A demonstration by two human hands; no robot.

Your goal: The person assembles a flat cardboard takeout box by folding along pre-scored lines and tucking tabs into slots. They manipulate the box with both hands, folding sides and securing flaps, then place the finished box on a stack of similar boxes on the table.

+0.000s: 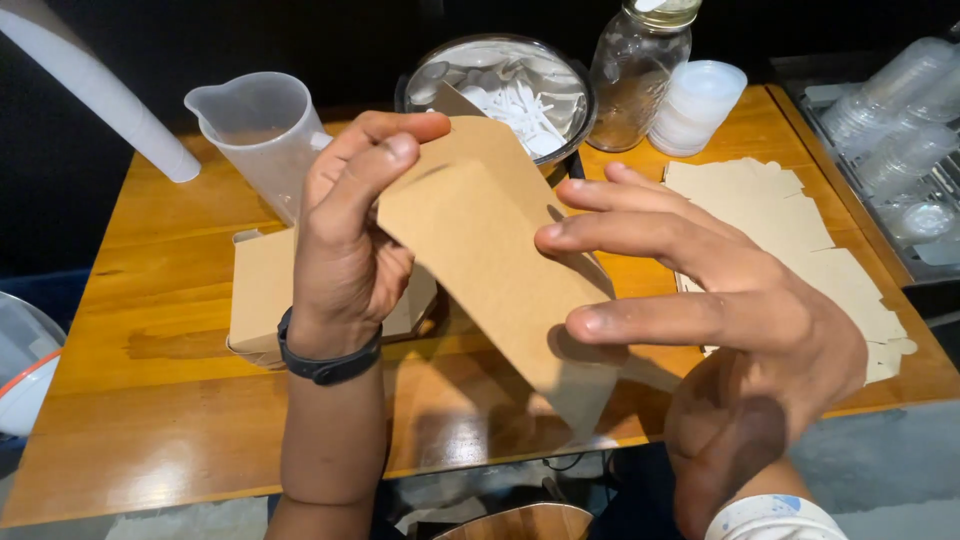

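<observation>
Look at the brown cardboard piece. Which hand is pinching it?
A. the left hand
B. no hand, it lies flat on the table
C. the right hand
A: the left hand pinches the top of the brown cardboard piece between thumb and fingers, while the right hand is spread open, fingertips at its edge.

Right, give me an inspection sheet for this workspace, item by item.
Surface: wooden table, glossy, orange-brown.
Job's things: flat brown cardboard blank held up above the table; folded cardboard box behind the left hand; stack of flat blanks at the right.
Clutter: clear measuring jug, bowl of white plastic cutlery, glass jar, stack of white lids.
Hands: left hand pinches the blank's upper edge; right hand open, fingers spread against its face.
Cables: one dark cable below the table edge.
Surroundings: rack of clear plastic cups at the right; white tube upper left.
</observation>
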